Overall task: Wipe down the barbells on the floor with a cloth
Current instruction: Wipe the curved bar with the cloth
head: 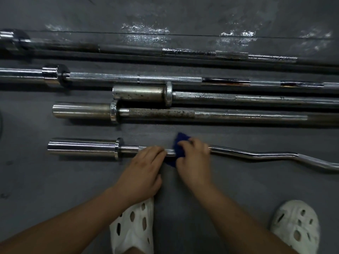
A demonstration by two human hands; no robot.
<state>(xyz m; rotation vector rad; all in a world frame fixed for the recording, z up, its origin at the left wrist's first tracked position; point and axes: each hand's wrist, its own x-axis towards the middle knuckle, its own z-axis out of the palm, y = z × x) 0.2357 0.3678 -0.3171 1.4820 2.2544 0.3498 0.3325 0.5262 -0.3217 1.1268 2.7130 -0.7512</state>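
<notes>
From the head view, the left hand (145, 163) grips the nearest curl bar (256, 155) on the floor while the right hand (194, 154) clutches the blue cloth (178, 143) around its shaft, the four straight barbells (211, 114) beyond apparently still awaiting wiping.

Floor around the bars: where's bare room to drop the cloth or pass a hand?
Free: the floor strip between the curl bar and the rusty bar; floor left of the left hand, below the curl bar's sleeve. Crowded: the two short bars lie almost touching. Right hand holds the blue cloth.
</notes>
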